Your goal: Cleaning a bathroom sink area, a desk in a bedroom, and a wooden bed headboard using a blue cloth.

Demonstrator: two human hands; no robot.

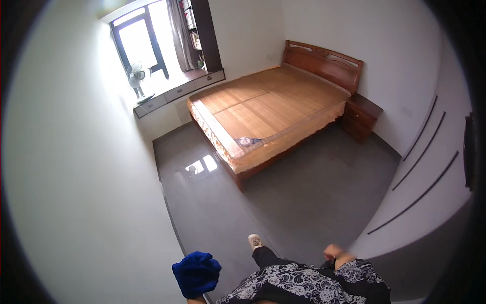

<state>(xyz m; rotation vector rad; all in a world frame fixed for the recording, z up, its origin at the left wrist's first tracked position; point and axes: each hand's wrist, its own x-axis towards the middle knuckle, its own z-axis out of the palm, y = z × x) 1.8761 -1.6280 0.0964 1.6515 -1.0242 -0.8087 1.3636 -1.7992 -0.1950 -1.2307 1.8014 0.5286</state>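
Observation:
A blue cloth mitt (196, 274) covers my left hand (197, 279), low at the left of the view; the fingers inside are hidden by the fabric, though the mitt looks partly spread. Down at the lower right, my right hand (332, 252) hangs beside the patterned black and white clothing (300, 281), slightly blurred, with its fingers curled. Something dark lies just below that hand, and whether it is gripped cannot be told. One shoe (255, 241) shows on the grey floor (303, 197) between the hands.
A wooden bed (265, 110) with a bamboo mat stands ahead, a nightstand (361, 117) at its right. An electric fan (139, 78) stands on the drawer ledge (180, 91) by the window (137, 41). A white wall (87, 171) runs along the left; dark strips (419, 197) mark the right-hand surface.

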